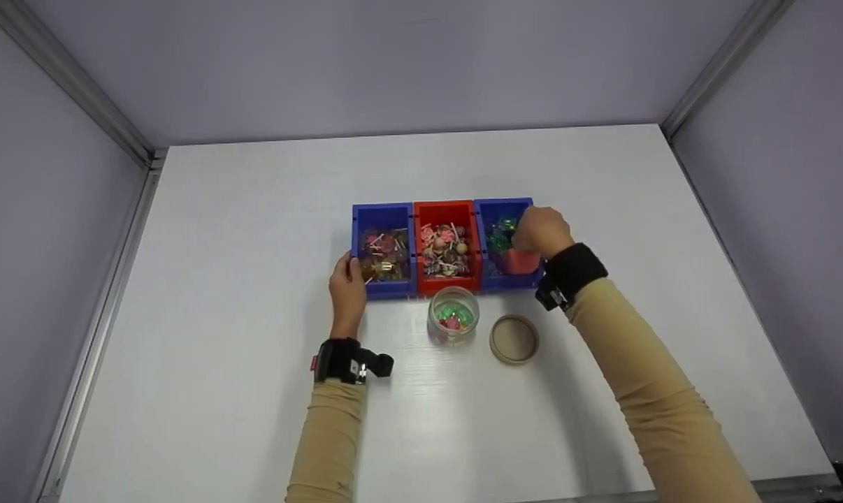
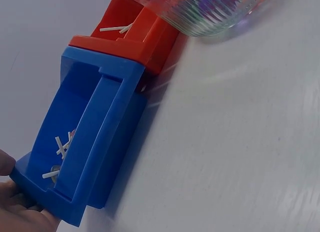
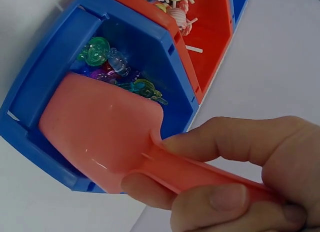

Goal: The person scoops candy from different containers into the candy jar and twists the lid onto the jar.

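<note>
My right hand (image 1: 544,230) grips the handle of a pink scoop (image 3: 107,134). The scoop's bowl is down inside the right blue bin (image 1: 509,284), beside translucent green, blue and purple trinkets (image 3: 97,51). At the other end of the row, my left hand (image 1: 347,290) holds the outer wall of the left blue bin (image 2: 72,51), thumb on one side and fingers on the other. Small stick pieces show inside that bin. An uncapped glass jar (image 1: 453,318) stands in front of the bins with green and red pieces in it.
Between the blue bins sits a red bin (image 1: 445,285) of lollipop-like pieces, joined in one row. A round tan lid (image 1: 514,339) lies on the white table (image 1: 240,293), right of the jar. Pale walls (image 1: 407,70) enclose the table's back and sides.
</note>
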Available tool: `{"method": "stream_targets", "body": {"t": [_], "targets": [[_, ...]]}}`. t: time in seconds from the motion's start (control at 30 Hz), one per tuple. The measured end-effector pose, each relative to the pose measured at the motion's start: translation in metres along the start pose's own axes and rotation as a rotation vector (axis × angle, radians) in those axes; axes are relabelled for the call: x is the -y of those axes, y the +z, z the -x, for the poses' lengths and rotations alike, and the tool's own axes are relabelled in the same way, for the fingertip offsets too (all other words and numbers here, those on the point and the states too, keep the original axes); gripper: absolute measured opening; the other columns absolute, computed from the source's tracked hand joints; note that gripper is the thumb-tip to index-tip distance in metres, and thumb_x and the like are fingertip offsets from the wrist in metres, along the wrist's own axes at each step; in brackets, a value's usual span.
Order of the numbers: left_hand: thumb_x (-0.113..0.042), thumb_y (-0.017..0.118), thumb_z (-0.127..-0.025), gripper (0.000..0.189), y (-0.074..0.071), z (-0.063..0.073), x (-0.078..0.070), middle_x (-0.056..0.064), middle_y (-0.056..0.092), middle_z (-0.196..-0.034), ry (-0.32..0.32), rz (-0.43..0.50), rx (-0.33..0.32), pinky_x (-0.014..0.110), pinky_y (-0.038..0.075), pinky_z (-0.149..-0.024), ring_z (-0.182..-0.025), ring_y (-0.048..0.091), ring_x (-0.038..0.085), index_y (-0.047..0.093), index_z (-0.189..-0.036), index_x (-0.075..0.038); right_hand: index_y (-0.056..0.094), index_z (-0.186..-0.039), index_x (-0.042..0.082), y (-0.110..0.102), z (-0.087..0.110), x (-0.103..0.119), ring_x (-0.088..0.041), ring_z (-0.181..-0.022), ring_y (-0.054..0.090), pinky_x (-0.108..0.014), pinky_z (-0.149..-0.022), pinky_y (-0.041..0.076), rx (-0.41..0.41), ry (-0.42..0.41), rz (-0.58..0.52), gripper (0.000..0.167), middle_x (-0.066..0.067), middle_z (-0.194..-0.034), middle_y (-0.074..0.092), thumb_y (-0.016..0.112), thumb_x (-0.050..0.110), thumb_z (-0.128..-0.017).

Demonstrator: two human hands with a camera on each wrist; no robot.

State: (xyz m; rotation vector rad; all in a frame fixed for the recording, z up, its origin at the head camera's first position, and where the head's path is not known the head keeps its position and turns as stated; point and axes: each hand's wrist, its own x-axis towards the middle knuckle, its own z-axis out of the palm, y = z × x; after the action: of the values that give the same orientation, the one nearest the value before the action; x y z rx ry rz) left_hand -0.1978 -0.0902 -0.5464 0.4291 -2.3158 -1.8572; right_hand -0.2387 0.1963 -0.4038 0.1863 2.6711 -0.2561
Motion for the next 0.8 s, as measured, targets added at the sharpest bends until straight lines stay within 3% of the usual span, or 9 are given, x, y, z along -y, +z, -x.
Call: {"method": "stream_targets", "body": {"t": [0.27,0.4,0.57,0.6,0.7,0.8], "targets": [[-0.012,0.041,-0.103,0.038,-0.001,0.000,0.001,0.028,0.053,-0.137,-0.015,0.008,-0.003,0.045,0.039,-0.115,-0.134,0.047,0.037,0.048,-0.134,0.009,0.061,-0.116,-0.010,0.008,0.000,-0.005,-0.023,-0.080,0.048,-0.032,-0.059,0.045,0.026,0.029,-0.007,0.040,-0.024,-0.112,0.063,0.054,0.015,-0.085],[-0.013,0.040,-0.103,0.039,-0.002,-0.002,0.001,0.027,0.051,-0.139,-0.026,0.006,0.005,0.045,0.038,-0.116,-0.136,0.046,0.037,0.047,-0.136,0.009,0.059,-0.117,-0.010,0.019,-0.009,-0.012,-0.025,-0.084,0.054,-0.036,-0.064,0.053,0.017,0.034,0.007,0.047,-0.027,-0.112,0.063,0.059,0.025,-0.086],[-0.012,0.039,-0.103,0.040,-0.002,-0.002,0.001,0.027,0.051,-0.140,-0.030,-0.003,0.004,0.045,0.037,-0.116,-0.136,0.045,0.037,0.046,-0.136,0.009,0.059,-0.112,-0.012,0.031,-0.003,-0.018,-0.034,-0.095,0.064,-0.049,-0.075,0.058,-0.032,0.002,-0.018,0.048,-0.032,-0.112,0.063,0.060,0.027,-0.085],[-0.012,0.039,-0.103,0.040,-0.003,-0.002,0.001,0.027,0.051,-0.140,-0.030,-0.003,0.004,0.045,0.037,-0.116,-0.136,0.045,0.037,0.046,-0.136,0.009,0.059,-0.111,-0.013,0.030,0.007,-0.015,-0.034,-0.096,0.063,-0.048,-0.077,0.058,-0.027,0.006,-0.041,0.044,-0.033,-0.114,0.062,0.058,0.024,-0.086],[-0.013,0.039,-0.104,0.040,-0.003,-0.002,0.001,0.028,0.050,-0.141,-0.033,-0.006,0.013,0.045,0.037,-0.116,-0.137,0.044,0.037,0.045,-0.137,0.009,0.063,-0.104,-0.013,0.041,0.012,-0.018,-0.030,-0.084,0.061,-0.045,-0.068,0.056,-0.083,0.000,-0.105,0.046,-0.032,-0.109,0.065,0.061,0.030,-0.086],[-0.013,0.038,-0.104,0.041,-0.004,-0.001,0.000,0.028,0.048,-0.142,-0.037,-0.013,0.022,0.045,0.036,-0.117,-0.138,0.042,0.037,0.044,-0.138,0.009,0.066,-0.101,-0.012,0.050,0.014,-0.018,-0.027,-0.077,0.060,-0.042,-0.063,0.055,-0.133,0.019,-0.144,0.059,-0.031,-0.104,0.068,0.066,0.044,-0.085]]}}
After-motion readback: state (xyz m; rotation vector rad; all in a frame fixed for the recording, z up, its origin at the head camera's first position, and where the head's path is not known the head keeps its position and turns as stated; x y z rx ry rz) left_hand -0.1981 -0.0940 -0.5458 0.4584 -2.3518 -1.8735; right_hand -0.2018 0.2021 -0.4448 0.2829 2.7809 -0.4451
